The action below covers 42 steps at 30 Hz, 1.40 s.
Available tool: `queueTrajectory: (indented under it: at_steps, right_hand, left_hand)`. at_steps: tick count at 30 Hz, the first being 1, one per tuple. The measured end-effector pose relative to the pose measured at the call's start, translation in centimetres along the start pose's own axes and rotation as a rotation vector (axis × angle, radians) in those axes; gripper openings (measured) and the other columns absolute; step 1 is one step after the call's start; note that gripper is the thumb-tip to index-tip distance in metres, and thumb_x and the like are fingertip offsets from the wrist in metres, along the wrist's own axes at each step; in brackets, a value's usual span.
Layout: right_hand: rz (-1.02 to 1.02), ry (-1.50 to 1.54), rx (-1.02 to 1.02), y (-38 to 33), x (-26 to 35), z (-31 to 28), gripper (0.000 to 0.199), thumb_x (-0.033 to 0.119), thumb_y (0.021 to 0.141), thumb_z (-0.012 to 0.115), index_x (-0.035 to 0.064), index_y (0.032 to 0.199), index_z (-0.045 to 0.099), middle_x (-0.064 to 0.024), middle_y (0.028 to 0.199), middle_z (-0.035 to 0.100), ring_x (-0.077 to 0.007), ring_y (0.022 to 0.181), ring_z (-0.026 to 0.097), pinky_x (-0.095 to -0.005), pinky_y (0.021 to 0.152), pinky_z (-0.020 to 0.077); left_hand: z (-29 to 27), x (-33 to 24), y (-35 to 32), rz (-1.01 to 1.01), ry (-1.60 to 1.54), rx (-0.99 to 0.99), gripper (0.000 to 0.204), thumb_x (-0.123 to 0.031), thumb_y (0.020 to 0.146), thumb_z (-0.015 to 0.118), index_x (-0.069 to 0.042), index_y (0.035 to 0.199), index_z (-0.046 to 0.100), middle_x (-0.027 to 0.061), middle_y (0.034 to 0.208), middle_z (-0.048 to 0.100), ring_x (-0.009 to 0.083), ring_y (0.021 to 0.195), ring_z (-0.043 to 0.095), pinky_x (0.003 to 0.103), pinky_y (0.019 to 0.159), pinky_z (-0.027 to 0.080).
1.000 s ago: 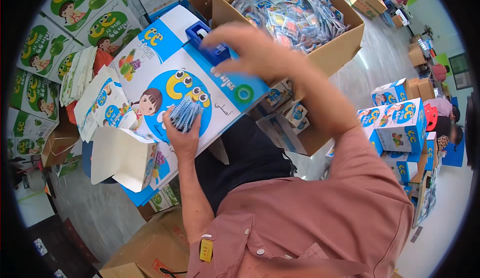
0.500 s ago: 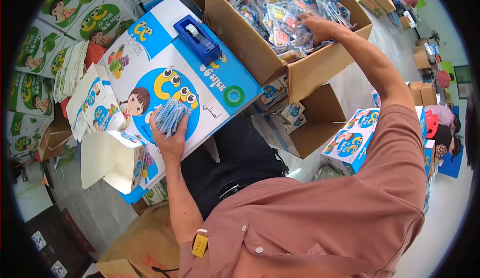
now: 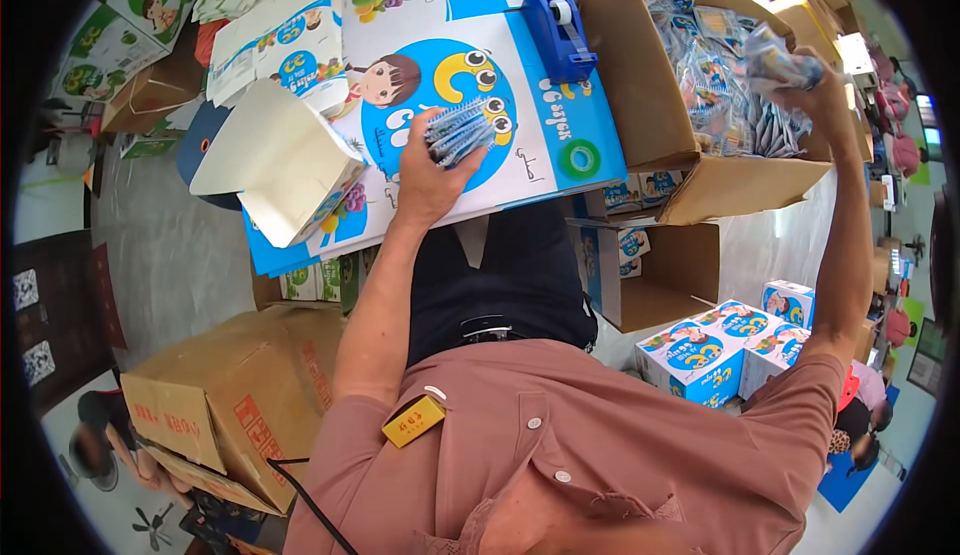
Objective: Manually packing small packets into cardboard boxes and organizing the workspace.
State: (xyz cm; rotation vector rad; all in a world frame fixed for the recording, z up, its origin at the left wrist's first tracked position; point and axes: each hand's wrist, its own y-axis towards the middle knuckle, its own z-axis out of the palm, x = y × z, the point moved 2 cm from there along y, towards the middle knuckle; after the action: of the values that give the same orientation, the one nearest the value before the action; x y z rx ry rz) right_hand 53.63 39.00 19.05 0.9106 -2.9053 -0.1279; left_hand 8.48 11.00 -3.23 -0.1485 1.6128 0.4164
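My left hand point(image 3: 435, 175) is closed around a stack of small blue-and-white edged packets point(image 3: 462, 133), held above a large white-and-blue printed carton point(image 3: 435, 30). Over the far side of a brown cardboard box point(image 3: 640, 85), my right hand point(image 3: 818, 90) grips one or more clear plastic packets point(image 3: 775, 60); how many cannot be made out. Loose packets point(image 3: 715, 80) of the same sort fill that box. Left of my left hand, a small white carton point(image 3: 285, 170) lies with its flap open and its pale inside showing.
A blue tape dispenser point(image 3: 560, 35) and a green tape roll point(image 3: 580, 159) sit on the printed carton. Flat printed carton pieces point(image 3: 275, 45) lie at its left. Below stands an open brown box point(image 3: 670, 280). Printed cartons point(image 3: 695, 355) are stacked at right; a large brown box point(image 3: 225, 405) stands lower left.
My right hand has come up out of the packets in the brown box and now holds clear packets. My left hand still holds its stack. The whole view has shifted and turned.
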Motion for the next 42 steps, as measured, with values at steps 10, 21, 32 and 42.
queueTrajectory:
  at_steps: [10, 21, 32, 42]
  right_hand:
    - [-0.228, 0.34, -0.594, 7.0, 24.7, 0.4, 0.053, 0.008, 0.063, 0.089, 0.0021, 0.111, 0.066, -0.0192, 0.118, 0.067, -0.0398, 0.12, 0.061, -0.0495, 0.103, 0.0486]
    - [-0.39, 0.276, -0.211, 7.3, 35.0, 22.3, 0.092, -0.005, 0.067, 0.071, 0.0212, 0.152, 0.048, -0.017, 0.164, 0.031, -0.0415, 0.151, 0.028, -0.0534, 0.119, 0.0372]
    - [-0.289, 0.465, -0.03, 8.2, 29.9, 16.9, 0.062, 0.0, 0.09, 0.064, 0.0157, 0.149, 0.053, -0.0115, 0.147, 0.059, -0.033, 0.132, 0.06, -0.0466, 0.105, 0.0531]
    - [-0.571, -0.226, -0.281, 11.5, 28.0, 18.8, 0.04, 0.006, 0.092, 0.066, 0.0121, 0.132, 0.068, -0.0092, 0.145, 0.061, -0.0296, 0.135, 0.057, -0.0426, 0.109, 0.0492]
  left_hand:
    - [-1.3, 0.4, -1.4, 0.087, 0.292, 0.035, 0.064, -0.015, 0.085, 0.085, -0.002, 0.135, 0.046, 0.0175, 0.117, 0.072, 0.0219, 0.105, 0.073, 0.034, 0.09, 0.058]
    - [-1.6, 1.3, -2.4, 0.065, 0.161, -0.011, 0.067, -0.021, 0.083, 0.086, -0.003, 0.135, 0.048, 0.023, 0.121, 0.062, 0.0346, 0.109, 0.067, 0.043, 0.091, 0.055]
    - [-2.2, 0.6, -2.3, 0.019, 0.179, 0.027, 0.066, -0.012, 0.086, 0.084, -0.003, 0.138, 0.044, 0.0197, 0.122, 0.067, 0.026, 0.109, 0.07, 0.037, 0.092, 0.057]
    - [-2.1, -0.1, -2.5, -0.062, 0.003, 0.038, 0.066, -0.014, 0.085, 0.084, -0.004, 0.137, 0.045, 0.022, 0.123, 0.064, 0.0284, 0.11, 0.069, 0.038, 0.092, 0.056]
